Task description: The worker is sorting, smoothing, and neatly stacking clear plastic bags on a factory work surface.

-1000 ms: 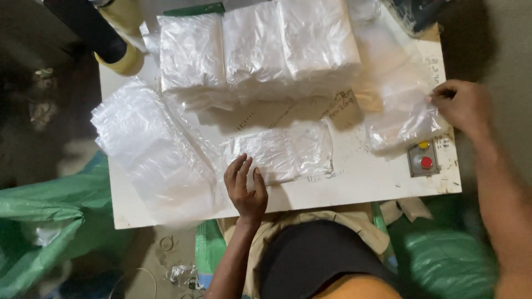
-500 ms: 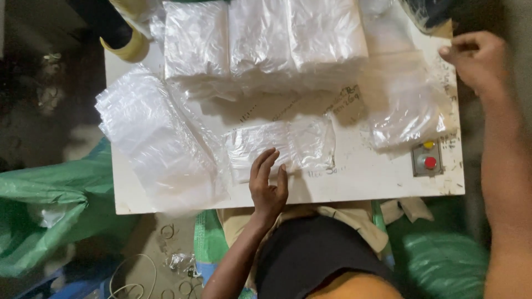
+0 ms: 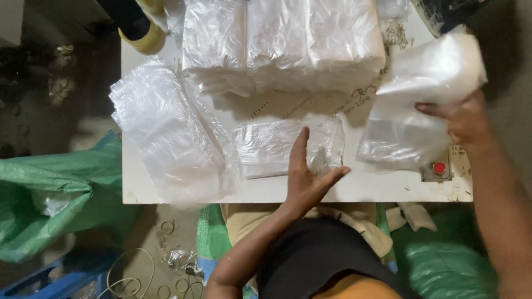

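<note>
Gripped in our right hand [image 3: 463, 119]: one thin clear plastic bag [image 3: 421, 105], pinched along its edge between thumb and closed fingers, lifted off the right end of the white tabletop [image 3: 366, 188] with its lower part draping down to the surface.

Left hand [image 3: 306, 177]: open, fingers spread, nothing grasped; palm and fingertips rest flat on a small flat stack of clear bags [image 3: 277, 147] lying at the table's front centre.

Handling note, our judgement: the film looks slippery and light, so a firm pinch near the rim and a steadying palm on the flat stack would stop sheets sliding or lifting together.

Pose: right forearm enters from the lower right, wrist bent inward over the table edge; left forearm rises from below centre, wrist straight, thumb splayed right.

Nearby:
- loose heap of clear bags [image 3: 166, 138], left end
- three tall bundled packs of clear bags [image 3: 282, 41], far edge
- grey switch box with red button [image 3: 439, 169], just beside the draped bag
- green plastic sacks [image 3: 50, 194], on the floor to the left
</note>
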